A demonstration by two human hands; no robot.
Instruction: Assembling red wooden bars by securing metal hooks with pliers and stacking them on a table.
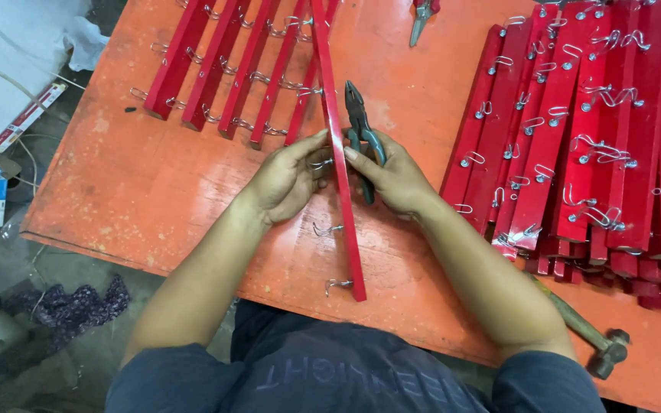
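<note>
A long red strip [346, 222] with metal hooks on its left edge lies lengthwise across the orange table [162, 183], running from the far side toward me. My left hand [288, 180] pinches a wire hook [320, 164] on the strip's left side. On the strip's right side, my right hand [393, 176] grips green-handled pliers [361, 126], whose jaws point away from me next to the strip. Two more hooks [329, 229] stick out of the strip nearer to me.
Several linked red strips [231, 69] lie fanned at the far left. A big pile of red hooked strips [590, 130] fills the right side. A hammer [594, 344] rests at the near right edge. Another pair of pliers [421, 15] lies at the far edge.
</note>
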